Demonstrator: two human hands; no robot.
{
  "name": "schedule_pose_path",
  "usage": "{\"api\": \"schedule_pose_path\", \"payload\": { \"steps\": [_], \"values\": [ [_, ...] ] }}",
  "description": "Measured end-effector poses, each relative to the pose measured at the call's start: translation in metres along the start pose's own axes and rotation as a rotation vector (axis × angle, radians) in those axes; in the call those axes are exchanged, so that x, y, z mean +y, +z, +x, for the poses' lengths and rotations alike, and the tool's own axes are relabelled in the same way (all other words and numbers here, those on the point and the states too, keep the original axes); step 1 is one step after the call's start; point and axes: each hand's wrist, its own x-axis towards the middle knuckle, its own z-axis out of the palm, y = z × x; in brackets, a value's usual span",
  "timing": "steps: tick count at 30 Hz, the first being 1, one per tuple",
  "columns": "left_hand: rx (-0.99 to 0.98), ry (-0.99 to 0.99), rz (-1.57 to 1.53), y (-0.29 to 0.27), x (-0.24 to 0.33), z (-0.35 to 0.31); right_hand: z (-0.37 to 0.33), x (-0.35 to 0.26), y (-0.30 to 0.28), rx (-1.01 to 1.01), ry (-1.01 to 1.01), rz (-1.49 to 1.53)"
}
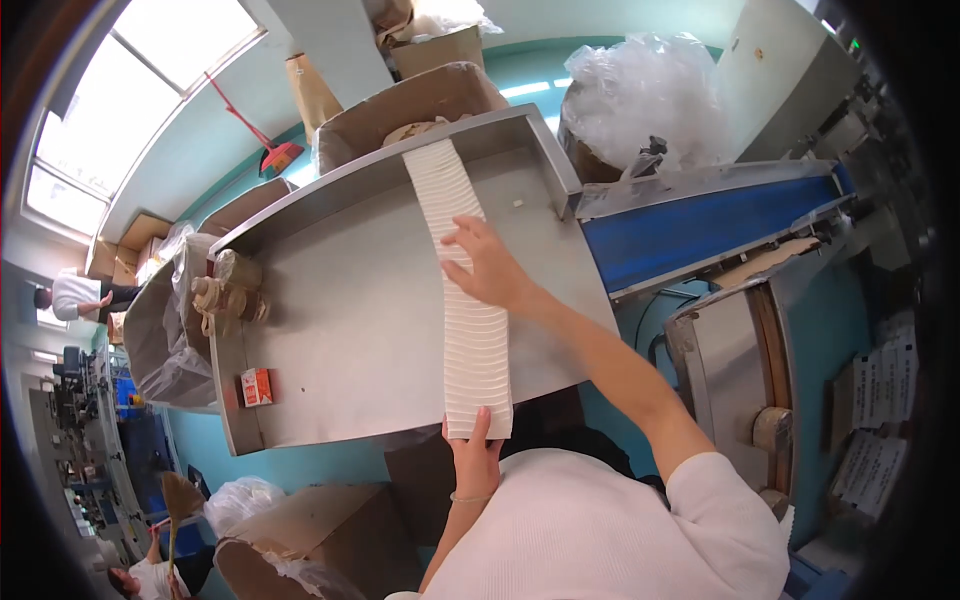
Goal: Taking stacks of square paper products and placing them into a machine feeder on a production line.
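A long row of thin white flat pieces (475, 350), overlapping like shingles, runs from the far wall of a steel tray table (350, 330) to its near edge and slightly over it. I cannot make out what the pieces are. At the near end my left hand (474, 462) grips the row, thumb on top and the other fingers hidden underneath. My right hand (485, 265) is over the row's middle, its fingers apart and bent a little. Whether its fingertips touch the pieces cannot be told.
A blue conveyor belt (710, 235) adjoins the table on the right. Tape rolls (225, 295) and a small red-and-white box (256, 387) lie at the table's left end. Cardboard boxes (410, 105) stand behind it. Two people are at the far left, one holding a broom (180, 500).
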Motion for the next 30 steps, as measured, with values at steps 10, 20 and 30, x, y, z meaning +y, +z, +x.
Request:
{"api": "schedule_pose_path", "payload": {
  "steps": [10, 20, 30],
  "values": [
    [-0.128, -0.069, 0.110, 0.026, -0.022, 0.013, -0.374, -0.038, -0.361, 0.592, 1.263, -1.260],
    [-0.530, 0.204, 0.698, -0.044, -0.009, 0.136, -0.535, -0.185, -0.295, 0.909, 1.174, -0.791],
    [-0.344, 0.292, 0.845, 0.008, -0.024, 0.058, -0.748, -0.319, -0.331, 0.871, 2.228, -1.113]
  ]
}}
